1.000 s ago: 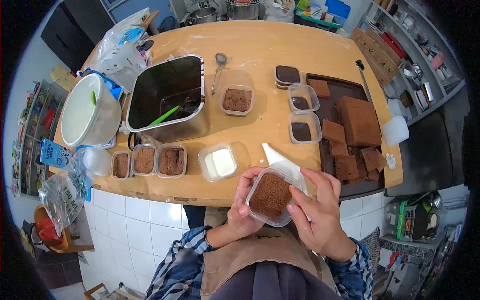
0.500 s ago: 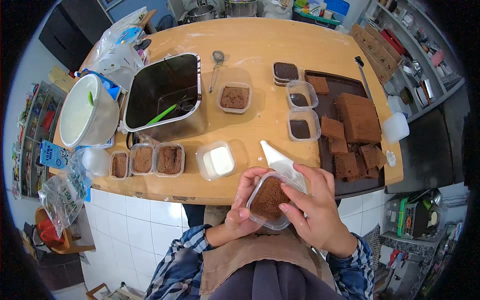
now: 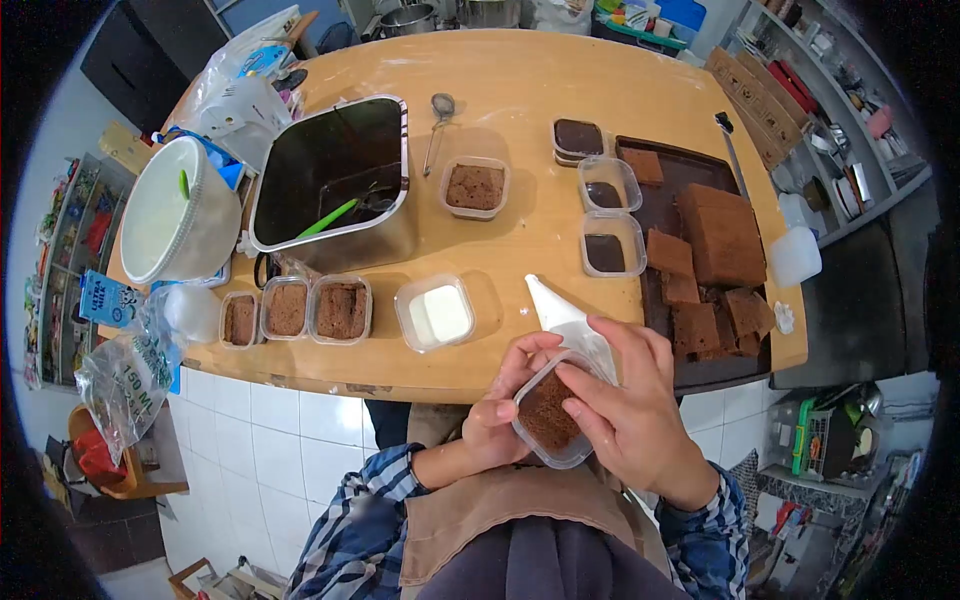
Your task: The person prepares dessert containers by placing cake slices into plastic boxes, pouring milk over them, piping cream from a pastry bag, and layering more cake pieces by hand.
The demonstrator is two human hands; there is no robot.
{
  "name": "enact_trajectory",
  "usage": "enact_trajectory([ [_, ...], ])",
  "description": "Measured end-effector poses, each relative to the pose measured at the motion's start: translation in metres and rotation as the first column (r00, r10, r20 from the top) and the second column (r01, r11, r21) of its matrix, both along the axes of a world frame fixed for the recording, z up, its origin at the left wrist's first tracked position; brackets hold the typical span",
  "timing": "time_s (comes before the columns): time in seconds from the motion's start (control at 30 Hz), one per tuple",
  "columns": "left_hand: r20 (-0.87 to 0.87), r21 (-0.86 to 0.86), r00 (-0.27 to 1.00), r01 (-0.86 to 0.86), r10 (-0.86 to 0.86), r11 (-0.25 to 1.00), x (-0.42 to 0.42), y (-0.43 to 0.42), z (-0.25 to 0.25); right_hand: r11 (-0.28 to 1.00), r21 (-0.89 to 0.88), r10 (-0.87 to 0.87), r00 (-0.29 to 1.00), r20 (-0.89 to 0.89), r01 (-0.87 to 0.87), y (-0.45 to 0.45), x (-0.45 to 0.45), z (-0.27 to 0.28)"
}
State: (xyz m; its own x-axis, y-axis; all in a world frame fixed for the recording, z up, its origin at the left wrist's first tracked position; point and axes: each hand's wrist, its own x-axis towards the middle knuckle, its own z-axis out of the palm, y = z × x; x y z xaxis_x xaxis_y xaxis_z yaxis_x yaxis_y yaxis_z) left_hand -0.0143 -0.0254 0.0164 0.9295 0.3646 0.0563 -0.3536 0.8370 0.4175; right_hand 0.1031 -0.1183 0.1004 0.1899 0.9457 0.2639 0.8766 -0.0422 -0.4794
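Observation:
My left hand (image 3: 498, 412) is wrapped round the side of a small clear plastic container (image 3: 565, 458), held tilted in front of my apron. Inside it lies a piece of brown chocolate cake (image 3: 548, 412). With thumb and forefinger, my right hand (image 3: 640, 415) presses on the cake's right part at the rim; its other fingers are stretched toward the table. Just beyond the hands lies a white piping bag (image 3: 560, 315), partly hidden. To its left stands a container with white cream (image 3: 441, 315).
A dark tray (image 3: 655, 195) holds chocolate cake pieces (image 3: 727, 237). Containers with dark filling (image 3: 604, 254) stand beside it. Further left are cake-filled containers (image 3: 341, 310), a large metal tub (image 3: 345, 245) with a green-handled tool, a white bucket (image 3: 165, 225) and a small strainer (image 3: 442, 106).
The held container has shifted slightly right and down and is turned a little. My right thumb and forefinger stay on the cake. The view has shifted slightly.

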Motion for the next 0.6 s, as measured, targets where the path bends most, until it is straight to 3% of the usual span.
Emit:
enact_trajectory([
  [0.23,-0.024,-0.035,0.993,0.111,-0.112,0.993,0.0015,0.0053,0.0001,0.999,0.011,0.037,0.999,-0.008,-0.037,-0.0027,0.0012,0.0035],
  [0.33,-0.134,-0.001,0.984,0.114,-0.113,0.993,0.0029,0.003,0.0018,0.996,-0.046,0.075,0.997,0.027,-0.074,-0.0018,0.0038,-0.0009],
  [0.43,-0.05,-0.099,0.989,0.137,-0.142,0.986,0.0036,0.0032,-0.002,0.996,-0.038,0.078,0.997,0.008,-0.078,-0.0031,0.0043,-0.0015],
  [0.6,-0.102,-0.061,0.983,0.146,-0.152,0.987,0.0038,0.0028,0.0039,0.984,-0.102,0.143,0.99,-0.02,-0.144,-0.0019,-0.0018,0.0048],
])
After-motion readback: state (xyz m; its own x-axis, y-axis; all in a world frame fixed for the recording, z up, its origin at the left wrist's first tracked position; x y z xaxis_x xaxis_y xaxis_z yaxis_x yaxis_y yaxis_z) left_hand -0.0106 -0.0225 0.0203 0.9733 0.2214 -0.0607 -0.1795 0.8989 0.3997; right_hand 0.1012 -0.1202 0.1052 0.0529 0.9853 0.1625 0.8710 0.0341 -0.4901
